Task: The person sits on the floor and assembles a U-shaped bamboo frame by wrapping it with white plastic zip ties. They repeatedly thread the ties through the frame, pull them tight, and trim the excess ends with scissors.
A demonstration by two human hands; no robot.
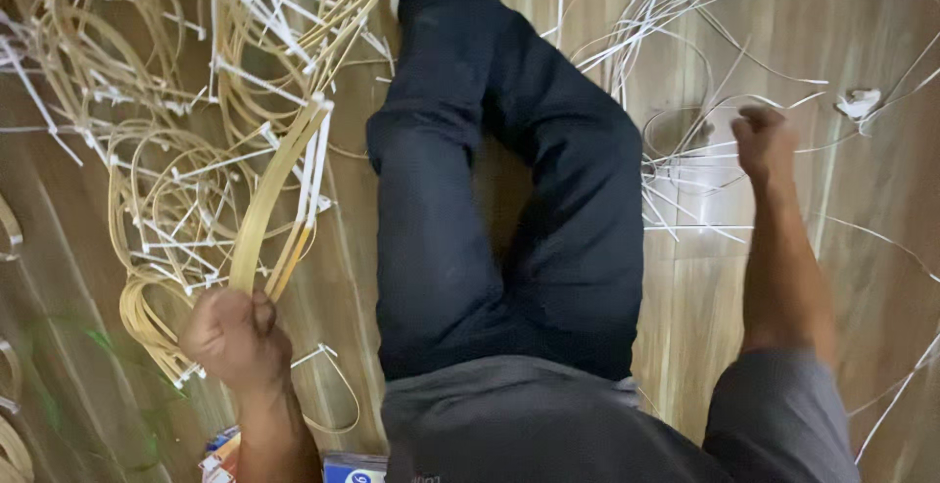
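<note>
My left hand is a tight fist round a bundle of tan cane strips, which rises from my grip towards the coiled heap on the wooden floor; my right hand is curled shut over thin white strands beside my dark-trousered leg; whether it grips one I cannot tell.
</note>
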